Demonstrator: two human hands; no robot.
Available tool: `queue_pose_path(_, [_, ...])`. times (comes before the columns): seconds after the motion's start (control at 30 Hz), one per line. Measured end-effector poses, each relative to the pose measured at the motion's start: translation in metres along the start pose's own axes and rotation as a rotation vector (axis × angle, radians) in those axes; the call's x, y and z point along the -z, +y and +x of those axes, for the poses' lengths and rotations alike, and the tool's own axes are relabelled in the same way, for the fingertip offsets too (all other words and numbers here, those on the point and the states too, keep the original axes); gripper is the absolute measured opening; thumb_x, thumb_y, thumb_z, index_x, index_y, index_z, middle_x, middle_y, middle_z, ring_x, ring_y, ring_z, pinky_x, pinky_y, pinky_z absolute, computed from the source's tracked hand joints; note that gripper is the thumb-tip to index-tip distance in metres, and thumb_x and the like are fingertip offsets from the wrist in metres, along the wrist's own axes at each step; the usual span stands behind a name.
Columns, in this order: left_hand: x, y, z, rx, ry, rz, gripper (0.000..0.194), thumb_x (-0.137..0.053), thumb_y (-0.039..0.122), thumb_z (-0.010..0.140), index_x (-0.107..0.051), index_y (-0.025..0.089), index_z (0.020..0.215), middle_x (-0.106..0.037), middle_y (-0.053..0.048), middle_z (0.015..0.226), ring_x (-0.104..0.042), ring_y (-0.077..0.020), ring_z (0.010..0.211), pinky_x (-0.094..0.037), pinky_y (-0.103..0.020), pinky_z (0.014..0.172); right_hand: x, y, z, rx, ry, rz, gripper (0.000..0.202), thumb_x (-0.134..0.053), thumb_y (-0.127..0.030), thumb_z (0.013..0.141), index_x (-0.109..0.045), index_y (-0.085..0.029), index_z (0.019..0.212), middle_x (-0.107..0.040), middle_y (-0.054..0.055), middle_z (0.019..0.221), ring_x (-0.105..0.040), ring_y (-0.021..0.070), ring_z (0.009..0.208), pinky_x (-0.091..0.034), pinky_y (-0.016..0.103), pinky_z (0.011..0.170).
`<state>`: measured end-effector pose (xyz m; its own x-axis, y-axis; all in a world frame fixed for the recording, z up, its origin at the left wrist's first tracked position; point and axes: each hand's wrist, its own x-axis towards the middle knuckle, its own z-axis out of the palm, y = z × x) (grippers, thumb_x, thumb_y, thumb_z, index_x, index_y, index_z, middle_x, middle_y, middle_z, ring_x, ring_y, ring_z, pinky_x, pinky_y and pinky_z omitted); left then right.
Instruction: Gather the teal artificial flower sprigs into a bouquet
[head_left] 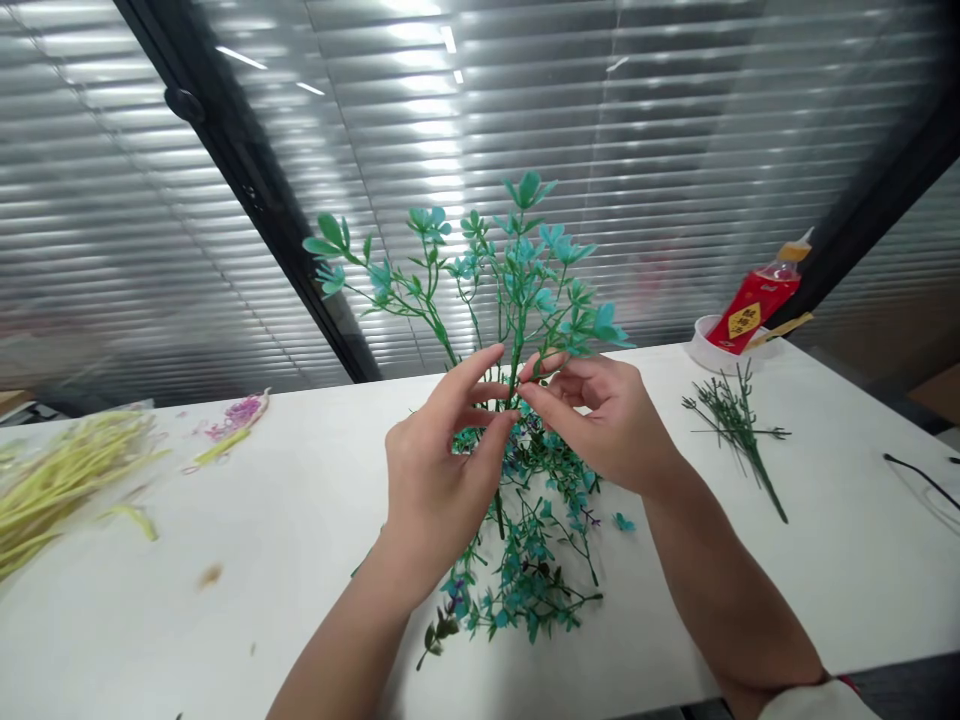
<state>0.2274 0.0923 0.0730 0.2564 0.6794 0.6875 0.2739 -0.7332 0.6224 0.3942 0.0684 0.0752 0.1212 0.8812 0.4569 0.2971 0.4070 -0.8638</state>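
An artificial flower stem (519,310) with green leaves and pale turquoise blooms stands upright above the table between my hands. My left hand (450,440) pinches it low down, thumb and fingers closing on it from the left. From the right, my right hand (600,415) pinches at the same part of the stem, with thumb and forefinger together near a side twig. The lower end of the stem points down toward a loose heap of artificial sprigs (536,570), green and turquoise with a few purple bits, lying on the white table beneath my hands.
Yellow strips (67,480) lie at the left, beside a small pink and purple bundle (236,415). To the right are bare green stems (739,425), a red bottle (754,305) tilted in a white dish (709,350), and a black cable (922,480). Window blinds rise behind the table (300,560).
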Motion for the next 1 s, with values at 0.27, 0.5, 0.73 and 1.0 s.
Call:
queue_pose_path(0.27, [-0.003,0.001,-0.001,-0.015,0.012,-0.024,0.057,-0.069,0.006,0.082,-0.056,0.029,0.132,-0.075,0.002,0.099,-0.075,-0.0143,0.088,-0.062,-0.018,0.067,0.002,-0.001,-0.002,0.018,0.005,-0.094,0.018,-0.064,-0.034,0.089,-0.069,-0.017,0.091,-0.055,-0.001,0.066,-0.049,0.0102,0.054,-0.043,0.026,0.050])
queue_pose_path(0.5, [-0.004,0.001,-0.002,0.005,0.026,-0.043,0.048,-0.068,0.005,0.082,-0.059,0.027,0.124,-0.073,0.002,0.100,-0.076,-0.0159,0.091,-0.064,-0.021,0.072,-0.001,-0.003,-0.002,0.128,0.009,-0.230,0.023,-0.061,-0.025,0.087,-0.052,-0.018,0.067,-0.042,-0.005,0.052,-0.042,0.0092,0.050,-0.038,0.027,0.051])
queue_pose_path(0.73, [-0.003,-0.002,-0.001,-0.007,0.001,-0.003,0.046,-0.068,0.010,0.085,-0.057,0.027,0.126,-0.074,0.000,0.102,-0.076,-0.0171,0.092,-0.064,-0.022,0.069,0.001,0.000,-0.001,-0.037,-0.042,-0.090,0.019,-0.065,-0.035,0.088,-0.063,-0.019,0.080,-0.044,-0.005,0.055,-0.041,0.0104,0.050,-0.037,0.027,0.050])
queue_pose_path(1.0, [-0.006,0.003,0.000,-0.111,0.034,0.117,0.034,-0.067,0.009,0.086,-0.061,0.022,0.117,-0.075,-0.001,0.105,-0.074,-0.0144,0.086,-0.062,-0.026,0.076,-0.010,0.009,0.006,-0.072,-0.012,0.198,0.022,-0.072,-0.041,0.085,-0.063,-0.021,0.085,-0.045,-0.006,0.057,-0.040,0.0074,0.048,-0.035,0.023,0.047])
